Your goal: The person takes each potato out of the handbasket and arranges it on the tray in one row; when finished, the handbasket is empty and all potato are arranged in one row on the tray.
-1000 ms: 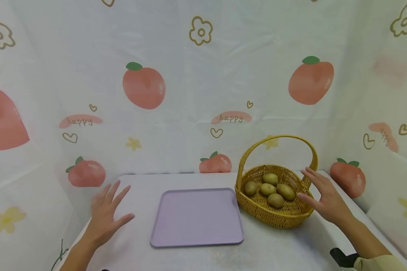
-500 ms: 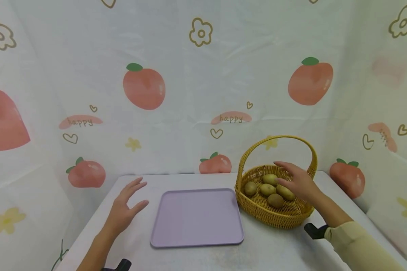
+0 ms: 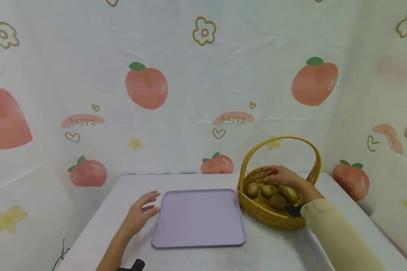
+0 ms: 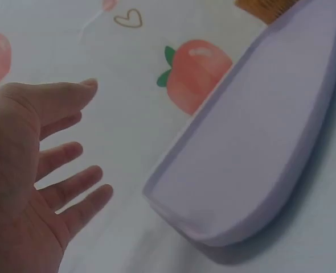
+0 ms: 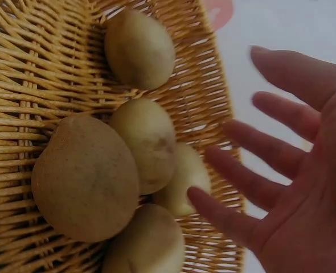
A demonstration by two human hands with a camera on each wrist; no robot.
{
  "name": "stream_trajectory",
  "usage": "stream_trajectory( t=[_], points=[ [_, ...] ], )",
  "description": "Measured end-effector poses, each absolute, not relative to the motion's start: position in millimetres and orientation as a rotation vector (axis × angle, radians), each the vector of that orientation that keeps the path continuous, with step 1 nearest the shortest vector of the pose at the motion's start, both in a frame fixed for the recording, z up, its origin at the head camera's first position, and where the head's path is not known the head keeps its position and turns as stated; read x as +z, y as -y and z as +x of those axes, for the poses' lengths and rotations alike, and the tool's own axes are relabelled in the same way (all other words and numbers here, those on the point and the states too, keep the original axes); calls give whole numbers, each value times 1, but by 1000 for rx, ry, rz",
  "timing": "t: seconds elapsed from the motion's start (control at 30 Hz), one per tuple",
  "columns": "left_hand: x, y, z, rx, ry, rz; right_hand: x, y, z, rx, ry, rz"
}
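My right hand [image 3: 282, 177] reaches over the wicker basket [image 3: 273, 223], fingers spread and nothing held. In the right wrist view, its little fingertip overlaps a pale potato [image 5: 186, 177] at the far side of the basket. Several potatoes lie inside, among them a large brown one [image 5: 85, 179] and one set apart [image 5: 139, 48]. From the head, the hand partly covers the rearmost potato. My left hand [image 3: 139, 215] hovers beside the left edge of a flat lilac tray [image 3: 198, 218]. Its fingers are loosely bent and hold nothing.
The basket's tall arched handle [image 3: 281, 138] rises above the potatoes, its right end beside my right forearm. A white table [image 3: 224, 259] carries tray and basket. Behind it hangs a white curtain [image 3: 186, 75] printed with peaches.
My right hand has moved left from beside the basket to over the potatoes. My left hand has shifted right and nearer, up to the tray's edge.
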State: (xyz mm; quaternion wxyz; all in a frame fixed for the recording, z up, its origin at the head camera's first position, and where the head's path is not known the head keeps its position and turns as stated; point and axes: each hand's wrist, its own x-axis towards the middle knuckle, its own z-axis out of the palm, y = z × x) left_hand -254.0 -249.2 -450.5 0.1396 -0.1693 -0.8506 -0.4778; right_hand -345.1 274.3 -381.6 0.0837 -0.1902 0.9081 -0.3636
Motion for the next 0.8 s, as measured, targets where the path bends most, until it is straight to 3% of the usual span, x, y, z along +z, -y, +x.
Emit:
stream_trajectory(
  t=[0.33, 0.57, 0.8],
  points=[
    [-477, 254, -256, -1611, 2601, -242, -396, -269, -357, -915, -2588, -548],
    [-479, 256, -255, -1562, 2701, -215, -397, -263, -354, -673, -2650, -502],
    [-482, 263, -254, -1607, 2734, -287, -399, -264, -359, -756, -2655, -533]
  ],
)
